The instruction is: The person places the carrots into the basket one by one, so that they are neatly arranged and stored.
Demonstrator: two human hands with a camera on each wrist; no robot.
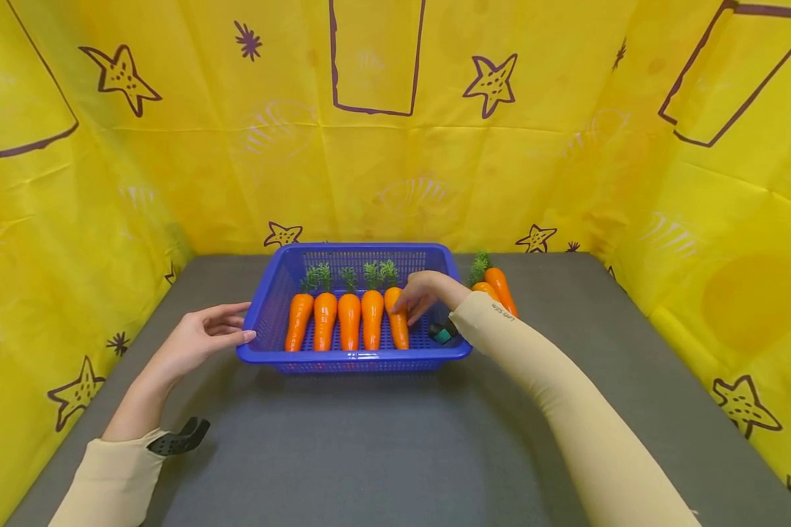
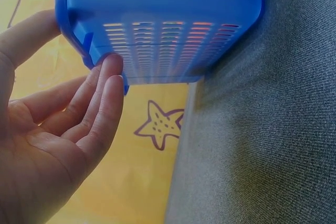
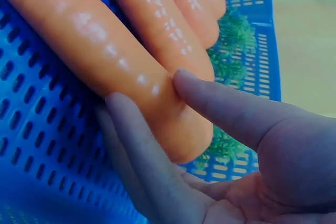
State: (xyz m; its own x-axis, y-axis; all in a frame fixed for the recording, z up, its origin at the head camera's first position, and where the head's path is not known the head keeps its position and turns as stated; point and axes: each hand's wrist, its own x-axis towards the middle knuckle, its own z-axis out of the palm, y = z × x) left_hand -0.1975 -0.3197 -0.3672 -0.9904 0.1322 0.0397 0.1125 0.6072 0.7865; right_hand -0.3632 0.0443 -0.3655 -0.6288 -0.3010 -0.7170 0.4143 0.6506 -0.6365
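Status: five toy carrots (image 1: pixel 349 322) inside plastic basket (image 1: pixel 362 356), two apparently left outside
Right hand (image 1: pixel 428 289) pinches rightmost basket carrot (image 1: pixel 401 337); left hand (image 1: pixel 194 340), fingers spread, touches left rim (image 1: pixel 264 293); outside pair (image 1: pixel 502 290) lies right of basket

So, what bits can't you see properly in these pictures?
Head view: how many shiny orange carrots with green leafy tops lie right of the blue plastic basket; the beige fabric sleeve partly covers them.
Head view: the dark lettering on that sleeve; too small to read.
Left wrist view: the carrots inside the basket; its slotted wall hides most of them.
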